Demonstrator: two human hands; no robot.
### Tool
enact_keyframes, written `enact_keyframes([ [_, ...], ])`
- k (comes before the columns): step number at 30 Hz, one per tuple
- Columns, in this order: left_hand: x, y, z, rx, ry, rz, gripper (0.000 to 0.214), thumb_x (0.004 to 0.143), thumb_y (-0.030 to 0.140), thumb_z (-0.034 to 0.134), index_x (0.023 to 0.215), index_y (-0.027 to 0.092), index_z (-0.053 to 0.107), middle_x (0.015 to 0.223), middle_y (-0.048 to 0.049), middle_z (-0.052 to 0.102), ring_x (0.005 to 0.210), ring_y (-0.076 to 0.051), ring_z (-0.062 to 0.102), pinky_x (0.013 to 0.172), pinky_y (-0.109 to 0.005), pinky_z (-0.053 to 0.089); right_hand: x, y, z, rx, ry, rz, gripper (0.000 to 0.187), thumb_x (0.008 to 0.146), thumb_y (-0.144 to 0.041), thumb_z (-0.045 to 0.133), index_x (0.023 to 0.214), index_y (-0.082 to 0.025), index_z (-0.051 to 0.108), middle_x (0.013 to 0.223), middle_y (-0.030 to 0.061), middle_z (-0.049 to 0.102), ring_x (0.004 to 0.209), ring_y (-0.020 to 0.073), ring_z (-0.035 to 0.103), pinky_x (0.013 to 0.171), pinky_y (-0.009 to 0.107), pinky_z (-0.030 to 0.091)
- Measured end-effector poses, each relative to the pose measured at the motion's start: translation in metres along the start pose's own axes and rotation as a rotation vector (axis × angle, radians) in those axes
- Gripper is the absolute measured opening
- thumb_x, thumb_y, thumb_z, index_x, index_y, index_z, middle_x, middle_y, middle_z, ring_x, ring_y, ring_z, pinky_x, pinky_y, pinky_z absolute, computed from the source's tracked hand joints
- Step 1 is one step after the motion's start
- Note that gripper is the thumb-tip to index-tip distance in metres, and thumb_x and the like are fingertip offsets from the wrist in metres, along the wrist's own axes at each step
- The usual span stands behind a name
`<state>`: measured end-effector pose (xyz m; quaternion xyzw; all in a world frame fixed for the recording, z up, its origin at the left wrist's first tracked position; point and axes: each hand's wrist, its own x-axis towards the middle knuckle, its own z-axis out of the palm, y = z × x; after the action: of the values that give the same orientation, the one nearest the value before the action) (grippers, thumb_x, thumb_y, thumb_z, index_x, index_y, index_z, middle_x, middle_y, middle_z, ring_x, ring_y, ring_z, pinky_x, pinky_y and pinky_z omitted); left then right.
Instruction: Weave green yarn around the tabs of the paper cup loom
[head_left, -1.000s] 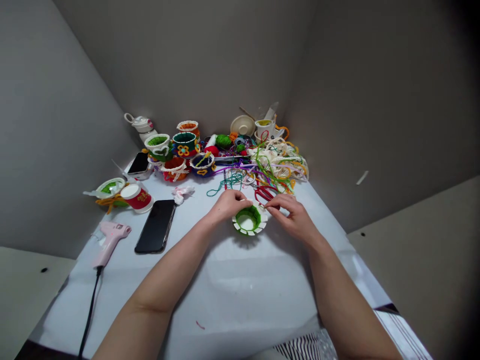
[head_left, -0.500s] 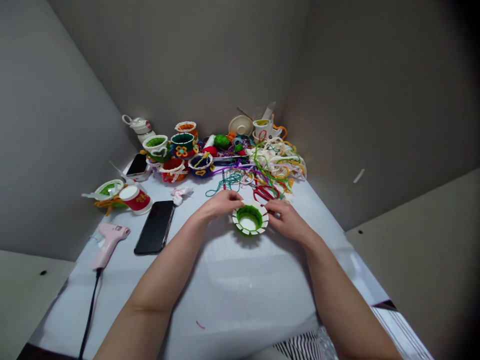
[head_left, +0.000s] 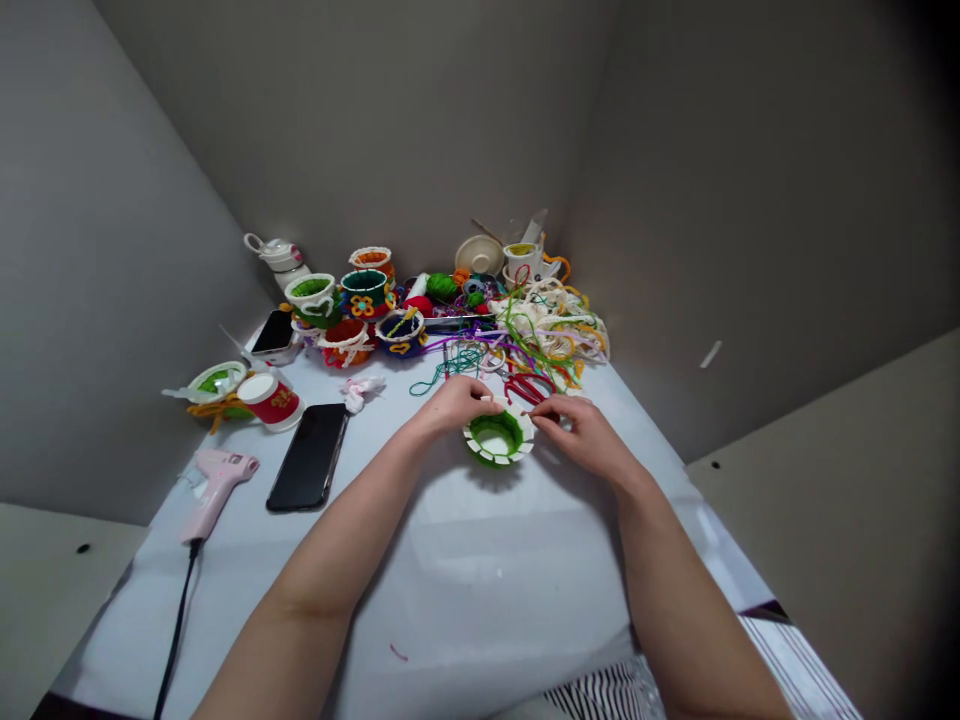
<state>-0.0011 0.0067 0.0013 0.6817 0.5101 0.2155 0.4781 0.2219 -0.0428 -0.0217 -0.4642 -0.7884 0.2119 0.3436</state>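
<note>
A: Largest first?
B: Pale grey table (head_left: 480,590), wedged into a corner between grey walls. Then a tangled heap of coloured and cream cords (head_left: 551,335) at the far right side.

A: And along the back?
B: Row of small woven cups in green, orange and blue (head_left: 352,305), next to a white teapot (head_left: 274,250).

A: Left side?
B: Black smartphone (head_left: 309,456) lying flat, pink glue gun (head_left: 216,478) with a black cable just beside it, red and white paper cup (head_left: 271,398) tipped over nearby.

A: Middle?
B: Small round green basket with a white slotted rim (head_left: 496,438), resting on the table, just in front of red-handled scissors (head_left: 527,386).

A: Hands?
B: Left hand (head_left: 456,402) curled over the far left edge of the rim, touching it. Right hand (head_left: 581,432) pinching at the right edge, fingertips closed on the rim.
</note>
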Motion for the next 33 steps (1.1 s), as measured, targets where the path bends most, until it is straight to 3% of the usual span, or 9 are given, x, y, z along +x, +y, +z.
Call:
enact_keyframes([
  [4,-0.009,0.004,-0.002,0.051,0.079,-0.030,0.029,0.067,0.041,0.071,0.060,0.014,0.060,0.054,0.0025,0.047,0.054,-0.009,0.039,0.052,-0.023,0.028,-0.003,0.000,-0.004,-0.025,0.069,-0.034,0.013,0.090,-0.027,0.060,0.084,-0.019,0.069,0.082,0.0038,0.070,0.073,0.0173,0.060,0.078,0.034,0.041],
  [11,-0.009,0.006,0.002,0.075,0.088,-0.043,0.029,0.067,0.041,0.069,0.061,0.014,0.059,0.055,0.0027,0.047,0.055,-0.009,0.040,0.054,-0.024,0.029,-0.002,-0.005,0.002,0.004,0.156,-0.108,0.011,0.092,-0.025,0.059,0.085,-0.021,0.066,0.083,0.0040,0.070,0.080,0.0192,0.061,0.082,0.036,0.041],
  [19,-0.009,0.000,0.000,0.019,0.097,-0.070,0.030,0.067,0.042,0.069,0.064,0.015,0.059,0.057,0.0022,0.047,0.056,-0.010,0.040,0.052,-0.024,0.029,-0.003,-0.002,0.001,-0.019,0.101,-0.143,0.011,0.090,-0.020,0.059,0.081,-0.020,0.065,0.077,0.0022,0.067,0.075,0.0173,0.060,0.080,0.035,0.040],
  [25,-0.011,0.002,-0.005,0.010,0.032,-0.087,0.025,0.068,0.039,0.067,0.066,0.015,0.058,0.062,0.0007,0.051,0.059,-0.010,0.043,0.052,-0.023,0.029,-0.003,-0.002,0.006,-0.009,-0.030,-0.099,0.014,0.088,-0.019,0.057,0.077,-0.020,0.066,0.077,0.0016,0.069,0.073,0.0167,0.061,0.074,0.032,0.040],
  [30,-0.014,0.006,-0.007,0.014,0.031,-0.087,0.020,0.070,0.034,0.065,0.067,0.015,0.058,0.062,0.0005,0.052,0.059,-0.010,0.044,0.052,-0.023,0.029,-0.001,-0.005,0.005,0.025,0.122,-0.087,0.015,0.090,-0.024,0.056,0.080,-0.020,0.066,0.078,0.0038,0.068,0.074,0.0176,0.060,0.074,0.032,0.043],
  [33,-0.015,0.008,-0.007,0.021,0.033,-0.101,0.020,0.070,0.034,0.065,0.066,0.015,0.058,0.062,0.0004,0.052,0.058,-0.010,0.044,0.053,-0.023,0.030,-0.002,-0.004,0.003,0.025,0.121,-0.123,0.014,0.090,-0.023,0.057,0.080,-0.020,0.066,0.076,0.0032,0.067,0.073,0.0174,0.060,0.075,0.033,0.042],
])
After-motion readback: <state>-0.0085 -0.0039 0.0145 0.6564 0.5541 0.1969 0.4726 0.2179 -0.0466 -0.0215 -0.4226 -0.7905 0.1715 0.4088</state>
